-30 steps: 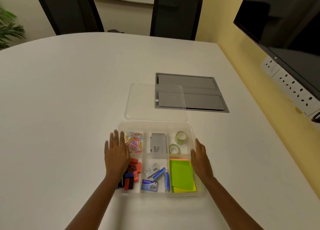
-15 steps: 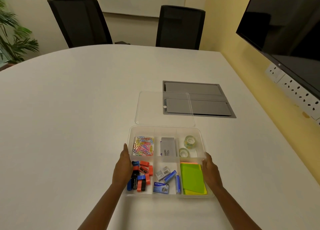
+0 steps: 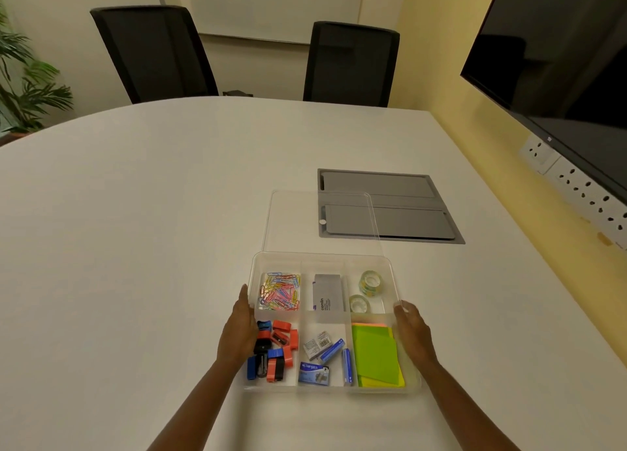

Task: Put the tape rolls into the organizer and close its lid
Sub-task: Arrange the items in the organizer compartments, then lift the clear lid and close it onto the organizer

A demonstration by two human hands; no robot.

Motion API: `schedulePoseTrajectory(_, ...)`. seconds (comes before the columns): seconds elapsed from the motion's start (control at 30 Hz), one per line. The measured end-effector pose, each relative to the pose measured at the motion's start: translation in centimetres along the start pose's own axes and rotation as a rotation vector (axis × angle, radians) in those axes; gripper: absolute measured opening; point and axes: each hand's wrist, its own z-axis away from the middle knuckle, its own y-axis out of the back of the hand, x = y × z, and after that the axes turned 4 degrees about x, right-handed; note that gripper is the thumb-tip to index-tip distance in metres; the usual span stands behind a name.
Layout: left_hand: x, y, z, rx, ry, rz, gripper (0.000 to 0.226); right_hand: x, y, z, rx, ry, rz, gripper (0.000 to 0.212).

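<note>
Across a broad white table (image 3: 169, 213) with a rounded far edge, a clear plastic organizer (image 3: 325, 256) sits near the person, its six compartments open to view. Both tape rolls are in the far right compartment: the larger tape roll (image 3: 371, 283) stands on edge and the smaller tape roll (image 3: 359, 303) lies just beside it, nearer the person. The transparent lid (image 3: 291, 223) lies flat on the table just beyond the organizer, its right part overlapping a grey cable-access panel (image 3: 407, 192) set into the tabletop. The left hand (image 3: 239, 332) is pressed flat against the organizer's left wall, fingers together and extended, closed around nothing; the right hand (image 3: 412, 332) rests likewise against the right wall, fingers loosely extended and gripping nothing. Coloured paper clips (image 3: 280, 291) fill the far left compartment, a grey box (image 3: 327, 296) the far middle one, red, blue and black sharpeners (image 3: 274, 352) the near left, staple boxes (image 3: 320, 355) the near middle, and green and yellow sticky notes (image 3: 376, 355) the near right. Two black office chairs (image 3: 156, 53) stand behind the table before a pale wall with a whiteboard (image 3: 271, 6). A dark wall screen (image 3: 559, 53) hangs on the yellow wall at right above white power sockets (image 3: 583, 189), and a potted plant (image 3: 27, 80) shows at the left edge.
</note>
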Motion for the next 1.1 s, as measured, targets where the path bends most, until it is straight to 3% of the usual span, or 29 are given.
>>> schedulePoseTrajectory(0.17,0.5,0.6,-3.7,-0.003,0.071,-0.042,0.053,-2.9,0.5,-3.8,0.014,-0.040,-0.084,0.046)
schedulePoseTrajectory(0.47,3.7,1.2,-11.1,-0.070,0.124,0.054,0.064,-6.9,-1.3,-11.6,-0.065,0.031,0.129,0.044)
schedulePoseTrajectory(0.77,5.6,0.0,-16.6,-0.131,0.264,0.220,0.067,-6.6,-2.8,-16.0,-0.102,-0.119,0.097,0.040)
schedulePoseTrajectory(0.9,5.8,-0.5,-17.7,-0.074,0.308,0.285,0.057,-6.7,-3.2,-16.9,-0.074,-0.152,0.054,0.028)
schedulePoseTrajectory(1.03,6.0,-0.3,-18.1,0.049,0.331,0.375,0.019,-7.2,-3.0,-16.7,-0.019,-0.101,-0.018,0.026)
schedulePoseTrajectory(1.1,6.2,0.2,-17.9,0.095,0.330,0.448,0.026,-7.7,-2.6,-16.6,0.024,-0.047,-0.034,0.030)
